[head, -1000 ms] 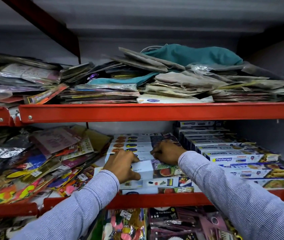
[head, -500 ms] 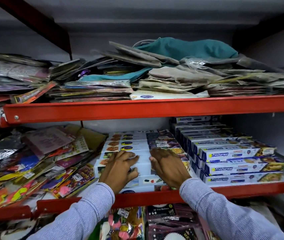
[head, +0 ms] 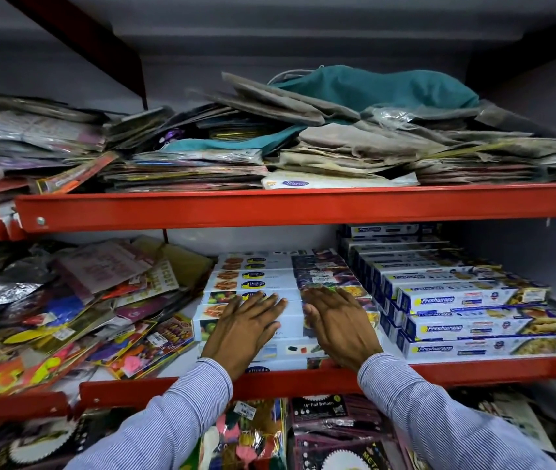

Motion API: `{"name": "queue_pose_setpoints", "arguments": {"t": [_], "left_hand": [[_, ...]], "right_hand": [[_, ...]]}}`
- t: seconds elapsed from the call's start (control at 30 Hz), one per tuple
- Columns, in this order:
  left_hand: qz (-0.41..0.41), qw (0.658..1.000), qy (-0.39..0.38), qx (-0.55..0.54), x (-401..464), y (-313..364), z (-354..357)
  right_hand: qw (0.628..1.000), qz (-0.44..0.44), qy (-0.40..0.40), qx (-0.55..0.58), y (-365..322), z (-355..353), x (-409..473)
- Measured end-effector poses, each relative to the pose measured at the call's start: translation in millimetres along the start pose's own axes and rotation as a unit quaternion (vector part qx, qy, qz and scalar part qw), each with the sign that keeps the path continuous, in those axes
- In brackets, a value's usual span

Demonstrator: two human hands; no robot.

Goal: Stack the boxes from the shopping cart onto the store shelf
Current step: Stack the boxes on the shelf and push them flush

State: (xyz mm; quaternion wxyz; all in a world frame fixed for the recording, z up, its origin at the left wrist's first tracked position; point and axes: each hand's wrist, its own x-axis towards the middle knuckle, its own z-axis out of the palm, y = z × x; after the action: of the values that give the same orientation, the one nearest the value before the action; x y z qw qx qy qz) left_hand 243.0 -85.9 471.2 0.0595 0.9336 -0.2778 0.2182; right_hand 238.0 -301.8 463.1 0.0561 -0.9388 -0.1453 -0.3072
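A stack of long white wrap boxes (head: 259,276) with food pictures lies on the middle red shelf (head: 473,368), stepped back toward the wall. My left hand (head: 244,329) rests flat, fingers spread, on the front boxes of that stack. My right hand (head: 339,325) lies flat beside it on the same boxes, fingers together. Neither hand grips anything. To the right stands a second stepped stack of blue-and-white Freshwrapp boxes (head: 473,300). The shopping cart is out of view.
Loose colourful party packets (head: 66,317) fill the shelf's left half. The upper red shelf (head: 269,205) holds flat packets and a teal bag (head: 371,89). Foil balloon packs (head: 330,432) hang below the shelf edge between my sleeves.
Both hands slid back from the rear boxes to the front ones and flattened out, fingers now spread on top. The view has shifted slightly downward.
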Motion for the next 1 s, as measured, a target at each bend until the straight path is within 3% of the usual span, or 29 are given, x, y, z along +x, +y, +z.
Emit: {"name": "queue_pose_setpoints", "arguments": {"t": [0.43, 0.7, 1.0], "left_hand": [[0.007, 1.0, 0.023, 0.017, 2, 1, 13], [0.03, 0.992, 0.098, 0.071, -1, 1, 32], [-0.006, 0.979, 0.151, 0.14, -2, -10, 54]], "right_hand": [[1.0, -0.002, 0.021, -0.003, -2, 6, -2], [0.999, 0.0, 0.037, -0.037, -13, 27, -7], [0.993, 0.005, 0.083, -0.081, -11, 46, -6]]}}
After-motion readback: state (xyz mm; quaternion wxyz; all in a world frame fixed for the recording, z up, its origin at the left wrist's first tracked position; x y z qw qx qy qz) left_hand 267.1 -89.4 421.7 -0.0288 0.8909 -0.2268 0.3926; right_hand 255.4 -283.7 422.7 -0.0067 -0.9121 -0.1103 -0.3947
